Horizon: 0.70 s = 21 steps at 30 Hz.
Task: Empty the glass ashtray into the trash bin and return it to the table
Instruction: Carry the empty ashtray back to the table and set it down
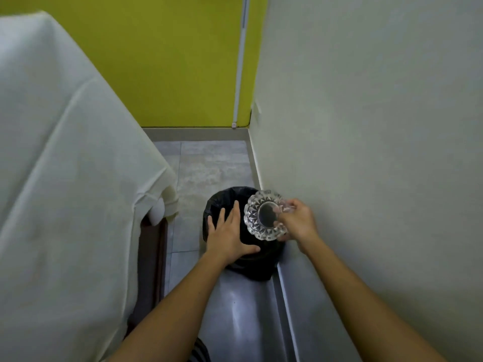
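A cut-glass ashtray (257, 215) is held tipped on its side over the trash bin (222, 202), its underside turned toward me. My right hand (298, 220) grips its right rim with thumb and fingers. The bin is round, lined with a black bag, and stands on the floor against the right wall. My left hand (227, 233) hovers flat over the bin's left part, fingers spread, holding nothing. What lies inside the bin is too dark to tell.
A bed under a pale sheet (65, 165) fills the left side, with a dark wooden frame (153, 257) below it. A white wall (379, 152) runs close on the right. Grey tiled floor (211, 163) leads to a yellow-green wall (170, 61).
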{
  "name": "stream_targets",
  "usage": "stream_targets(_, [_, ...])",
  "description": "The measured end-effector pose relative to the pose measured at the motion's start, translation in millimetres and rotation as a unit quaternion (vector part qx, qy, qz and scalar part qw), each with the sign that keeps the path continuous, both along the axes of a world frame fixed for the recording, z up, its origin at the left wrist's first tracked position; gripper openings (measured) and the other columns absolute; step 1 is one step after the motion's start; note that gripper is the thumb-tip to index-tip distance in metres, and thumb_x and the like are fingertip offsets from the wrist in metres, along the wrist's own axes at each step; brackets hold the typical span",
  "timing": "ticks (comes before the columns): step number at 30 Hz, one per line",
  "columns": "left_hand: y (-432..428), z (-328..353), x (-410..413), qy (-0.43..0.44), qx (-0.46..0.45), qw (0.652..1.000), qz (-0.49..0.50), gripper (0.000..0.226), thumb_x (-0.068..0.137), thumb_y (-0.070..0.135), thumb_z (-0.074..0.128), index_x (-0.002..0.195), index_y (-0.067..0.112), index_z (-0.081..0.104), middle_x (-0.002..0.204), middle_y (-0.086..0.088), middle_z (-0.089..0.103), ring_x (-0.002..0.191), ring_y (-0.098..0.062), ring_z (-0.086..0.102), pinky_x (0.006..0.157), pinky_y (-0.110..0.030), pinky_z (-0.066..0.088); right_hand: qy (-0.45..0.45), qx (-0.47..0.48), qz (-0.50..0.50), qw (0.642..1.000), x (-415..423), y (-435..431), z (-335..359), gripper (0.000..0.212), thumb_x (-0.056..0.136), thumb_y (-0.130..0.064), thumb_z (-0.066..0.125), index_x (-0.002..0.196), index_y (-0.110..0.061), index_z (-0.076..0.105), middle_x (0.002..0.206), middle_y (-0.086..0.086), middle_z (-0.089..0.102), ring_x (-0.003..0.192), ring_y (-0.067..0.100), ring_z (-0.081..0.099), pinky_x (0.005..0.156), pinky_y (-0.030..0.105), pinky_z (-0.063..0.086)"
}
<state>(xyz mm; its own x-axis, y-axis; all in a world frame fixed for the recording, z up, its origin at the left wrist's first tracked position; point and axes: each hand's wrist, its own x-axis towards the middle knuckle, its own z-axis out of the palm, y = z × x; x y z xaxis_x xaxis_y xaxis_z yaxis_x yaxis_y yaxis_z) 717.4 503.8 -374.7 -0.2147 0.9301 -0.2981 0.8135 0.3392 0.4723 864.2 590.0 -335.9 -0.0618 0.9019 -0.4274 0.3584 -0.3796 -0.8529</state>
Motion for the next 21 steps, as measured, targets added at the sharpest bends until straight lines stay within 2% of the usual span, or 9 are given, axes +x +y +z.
stream_targets(2, [-3.1,51.4,-3.9,0.001,0.015,1.0,0.001,0.13,0.066,0.06,0.076,0.156,0.016,-0.007,0.164,-0.001,0.014,0.152,-0.022,0.005,0.12,-0.052,-0.004,0.015,-0.022,0.039,0.999,-3.3,-7.5,59.6,0.026,0.084,-0.002,0.063,0.108,-0.011,0.059,0.094,0.01,0.065,0.054,0.015,0.063,0.035,0.031,0.053])
stream_targets(6, [-17.2,151.3,-13.3,-0.002,0.077,0.997,0.024,0.123,0.06,0.061,0.079,0.155,0.02,0.012,0.158,0.005,0.03,0.146,-0.019,0.026,0.12,-0.051,0.0,0.031,-0.048,0.118,0.991,-13.3,-16.4,171.4,0.032,0.084,-0.001,0.062,0.115,-0.009,0.057,0.09,0.011,0.064,0.045,0.006,0.059,0.036,0.028,0.053])
stream_targets(8, [-26.8,200.9,-19.1,0.007,0.099,0.994,0.037,0.124,0.056,0.064,0.079,0.154,0.021,0.016,0.155,0.007,0.036,0.143,-0.02,0.032,0.121,-0.052,0.003,0.033,-0.046,0.161,0.985,-18.8,-21.1,219.7,0.04,0.084,-0.002,0.064,0.122,-0.01,0.053,0.093,0.011,0.063,0.053,0.008,0.061,0.038,0.028,0.054])
stream_targets(11, [-40.8,264.3,-31.8,0.023,0.107,0.992,0.056,0.129,0.054,0.066,0.079,0.154,0.019,0.013,0.153,0.002,0.039,0.14,-0.025,0.035,0.121,-0.05,0.012,0.021,-0.02,0.262,0.965,-24.7,-30.4,284.9,0.061,0.085,-0.004,0.065,0.136,-0.026,0.041,0.103,0.009,0.061,0.071,0.011,0.062,0.043,0.026,0.055])
stream_targets(14, [-54.9,304.5,-43.4,0.035,0.126,0.99,0.062,0.126,0.05,0.068,0.077,0.151,0.021,0.019,0.146,-0.001,0.047,0.133,-0.027,0.041,0.117,-0.047,0.022,0.001,0.007,0.373,0.928,-26.1,-38.1,327.3,0.088,0.079,0.01,0.066,0.147,-0.027,0.023,0.12,0.008,0.054,0.081,0.008,0.061,0.051,0.017,0.053])
stream_targets(15, [-60.5,315.7,-46.7,0.04,0.133,0.988,0.063,0.125,0.048,0.071,0.076,0.15,0.022,0.022,0.142,-0.001,0.05,0.131,-0.027,0.043,0.116,-0.048,0.024,-0.012,0.022,0.405,0.914,-26.1,-41.2,338.9,0.098,0.076,0.014,0.068,0.149,-0.025,0.016,0.125,0.01,0.052,0.082,0.01,0.062,0.056,0.017,0.054])
stream_targets(17, [-73.8,336.2,-51.7,0.062,0.138,0.986,0.069,0.124,0.044,0.075,0.073,0.147,0.023,0.026,0.135,0.0,0.056,0.127,-0.027,0.047,0.113,-0.048,0.027,-0.052,0.063,0.46,0.884,-27.8,-49.7,357.6,0.116,0.067,0.013,0.075,0.151,-0.022,0.003,0.134,0.011,0.048,0.101,0.02,0.062,0.082,0.026,0.055])
stream_targets(19, [-86.7,354.6,-55.8,0.073,0.146,0.984,0.078,0.123,0.043,0.077,0.071,0.145,0.024,0.027,0.132,0.0,0.058,0.125,-0.027,0.049,0.112,-0.048,0.028,-0.084,0.117,0.495,0.857,-32.7,-58.8,374.6,0.127,0.06,0.003,0.085,0.151,-0.019,-0.002,0.141,0.01,0.043,0.124,0.023,0.051,0.105,0.033,0.043])
stream_targets(21, [-102.1,373.2,-62.4,0.074,0.168,0.979,0.087,0.123,0.042,0.081,0.068,0.144,0.026,0.028,0.134,0.003,0.055,0.127,-0.024,0.048,0.111,-0.048,0.029,-0.095,0.168,0.517,0.834,-41.6,-71.4,390.8,0.131,0.053,-0.013,0.09,0.15,-0.017,0.001,0.144,0.009,0.042,0.13,0.023,0.047,0.113,0.041,0.038])
